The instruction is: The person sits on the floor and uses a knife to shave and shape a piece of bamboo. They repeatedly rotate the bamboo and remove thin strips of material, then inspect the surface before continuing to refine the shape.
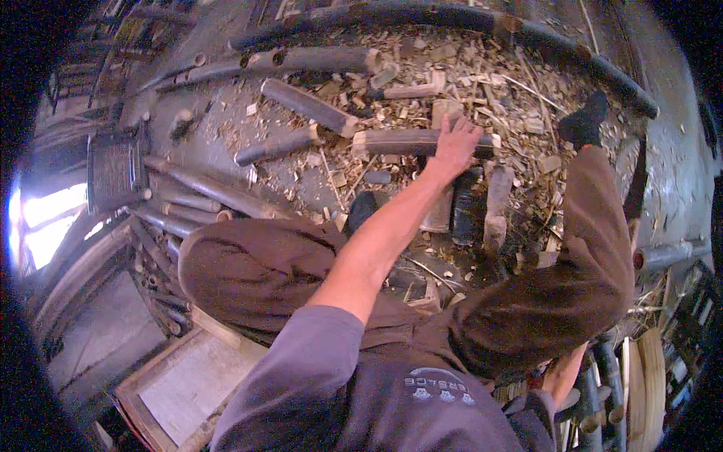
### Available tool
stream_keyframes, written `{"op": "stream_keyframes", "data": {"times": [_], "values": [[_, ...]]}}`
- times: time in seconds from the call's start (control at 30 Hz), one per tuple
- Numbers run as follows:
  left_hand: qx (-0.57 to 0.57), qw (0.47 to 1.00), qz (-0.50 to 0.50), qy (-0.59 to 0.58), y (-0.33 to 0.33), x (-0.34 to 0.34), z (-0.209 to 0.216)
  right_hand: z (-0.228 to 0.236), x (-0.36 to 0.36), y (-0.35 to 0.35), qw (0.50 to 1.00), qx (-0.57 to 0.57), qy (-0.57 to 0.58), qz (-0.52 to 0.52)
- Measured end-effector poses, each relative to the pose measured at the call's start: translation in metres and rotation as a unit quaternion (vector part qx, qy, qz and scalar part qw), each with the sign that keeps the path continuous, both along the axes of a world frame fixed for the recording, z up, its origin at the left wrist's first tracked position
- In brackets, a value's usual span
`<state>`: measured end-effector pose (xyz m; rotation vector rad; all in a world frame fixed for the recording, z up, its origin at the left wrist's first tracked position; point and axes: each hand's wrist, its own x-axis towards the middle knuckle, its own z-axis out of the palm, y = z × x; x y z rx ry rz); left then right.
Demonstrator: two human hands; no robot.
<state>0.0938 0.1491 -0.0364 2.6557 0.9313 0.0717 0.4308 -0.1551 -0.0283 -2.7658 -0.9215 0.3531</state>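
My left hand [456, 145] is laid over the right half of a short, dark round piece of wood [399, 142], its fingers wrapped across the top. The piece lies crosswise among wood chips and has a pale cut left end. Just below it, a black cylinder [467, 207] and a rough pale-brown block [498, 203] lie side by side. Two more short dark pieces, an upper one [309, 105] and a lower one [279, 145], are to its left. Only my right forearm [565, 377] shows at the lower right; the hand is hidden behind my thigh.
Wood chips [520, 105] cover the floor around my dark-socked right foot [586, 119]. Long dark poles [316, 60] lie beyond them. More poles [218, 184] are stacked at the left, near a framed board [196, 384]. Dark poles and pale planks [648, 377] stand at the lower right.
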Motion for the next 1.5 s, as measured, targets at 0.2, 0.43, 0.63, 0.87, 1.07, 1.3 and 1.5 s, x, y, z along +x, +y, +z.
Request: {"op": "stream_keyframes", "data": {"times": [0.2, 0.43, 0.63, 0.87, 1.07, 1.3, 1.5], "values": [[0.067, 0.992, 0.065, -0.085, -0.015, -0.018, -0.021, 0.144, -0.017, -0.099, 0.924, 0.303, 0.149, -0.179], [0.072, 0.981, 0.106, -0.149, -0.017, -0.007, -0.034, 0.276, -0.100, -0.088, 0.663, 0.644, 0.382, 0.007], [-0.057, 0.991, 0.069, -0.094, 0.003, -0.015, -0.016, 0.268, -0.225, -0.024, 0.875, 0.463, -0.122, -0.075], [-0.049, 0.978, -0.001, -0.202, 0.013, -0.025, -0.020, 0.227, -0.308, 0.038, 0.887, 0.433, 0.124, -0.101], [-0.065, 0.975, 0.010, -0.212, 0.012, -0.032, -0.026, 0.191, -0.337, 0.076, 0.918, 0.365, 0.124, -0.096], [-0.050, 0.998, -0.039, 0.006, 0.019, -0.024, 0.008, 0.142, -0.334, 0.097, 0.930, 0.321, 0.171, -0.046], [-0.031, 0.999, -0.014, -0.033, 0.019, -0.022, 0.016, 0.112, -0.331, 0.101, 0.940, 0.329, 0.084, 0.018]]}}
